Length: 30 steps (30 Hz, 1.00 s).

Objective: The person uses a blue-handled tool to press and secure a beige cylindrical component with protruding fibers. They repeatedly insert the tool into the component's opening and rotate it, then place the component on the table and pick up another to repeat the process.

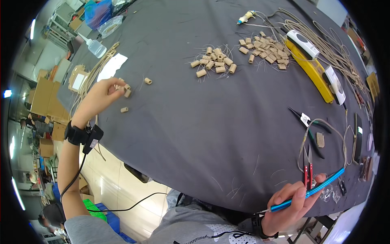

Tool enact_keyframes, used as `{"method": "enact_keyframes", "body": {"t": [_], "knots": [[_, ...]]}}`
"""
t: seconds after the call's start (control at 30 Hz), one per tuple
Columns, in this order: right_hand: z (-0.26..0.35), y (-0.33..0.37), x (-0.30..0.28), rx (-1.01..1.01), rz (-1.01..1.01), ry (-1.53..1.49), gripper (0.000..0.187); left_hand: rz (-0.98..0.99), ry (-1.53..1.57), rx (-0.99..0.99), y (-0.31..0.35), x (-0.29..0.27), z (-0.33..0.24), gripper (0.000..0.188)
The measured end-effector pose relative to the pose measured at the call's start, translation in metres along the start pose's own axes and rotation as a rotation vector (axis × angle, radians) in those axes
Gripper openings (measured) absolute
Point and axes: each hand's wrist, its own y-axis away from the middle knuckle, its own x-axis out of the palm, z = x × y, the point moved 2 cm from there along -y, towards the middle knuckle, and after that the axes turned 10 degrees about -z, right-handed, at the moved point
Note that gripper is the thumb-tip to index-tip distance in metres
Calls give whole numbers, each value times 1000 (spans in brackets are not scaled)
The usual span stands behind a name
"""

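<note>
My left hand (pixel 100 94) reaches over the far left of the table, its thumb and fingers closing around a small tan tube. More such tubes lie at its fingertips, and a loose tan tube (pixel 124 110) rests nearer me. Another single tube (pixel 148 81) sits to the right of the fingers. In my right hand (pixel 293 202), low at the right near the table edge, is a blue pen-shaped tool (pixel 327 181). My fingers wrap around it; its thin metal tip points left, and a cord runs from its other end. Red-handled snips (pixel 308 168) lie just beyond that hand.
A pile of tan tubes with wire ends (pixel 213 61) and a pile of flatter tan pieces (pixel 270 51) lie far off. Right are a yellow power strip (pixel 310 69), green-handled pliers (pixel 313 134) and coiled cord (pixel 325 36). A squeeze bottle (pixel 96 48) and white paper (pixel 111 67) stand left.
</note>
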Motion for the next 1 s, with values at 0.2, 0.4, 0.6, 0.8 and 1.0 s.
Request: {"method": "enact_keyframes", "body": {"t": [0.2,0.4,0.6,0.8,1.0], "knots": [[0,-3,-7,3,59,-39,45,58,55,108,-29,2,-45,21],[-1,0,-9,74,119,-78,39,69,-49,344,-68,23,-86,23],[1,-2,-11,156,127,-121,34,0,-11,444,-79,46,-125,27],[2,-3,-13,205,176,-108,32,-112,-36,472,-79,51,-124,24],[3,-2,-11,205,186,-120,31,-235,-17,380,-38,15,-123,18]]}}
